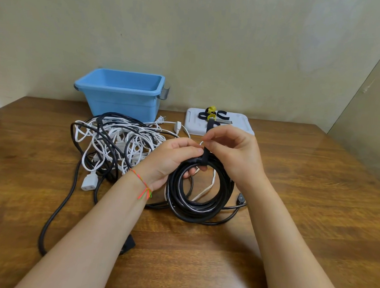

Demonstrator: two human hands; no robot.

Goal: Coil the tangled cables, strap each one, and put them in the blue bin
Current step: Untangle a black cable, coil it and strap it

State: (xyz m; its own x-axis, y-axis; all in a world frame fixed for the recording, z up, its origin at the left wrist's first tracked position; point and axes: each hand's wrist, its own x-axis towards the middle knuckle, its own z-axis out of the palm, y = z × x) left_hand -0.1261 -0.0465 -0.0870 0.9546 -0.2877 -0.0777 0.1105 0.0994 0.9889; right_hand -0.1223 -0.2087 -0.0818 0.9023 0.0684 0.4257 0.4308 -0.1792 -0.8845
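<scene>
Coil of black cable (200, 195) sits upright on the wooden table (314, 194) in front of the blue bin (121, 96), gripped at its top by my left hand (173, 158) while my right hand (232, 152) pinches the black strap (209, 131) wrapped there.

Bin (121, 96) at back left of table (314, 194); tray (236, 126) w/ straps (210, 116) to its right; cable tangle (114, 144) in front of bin; coil (199, 201) right of tangle.
</scene>
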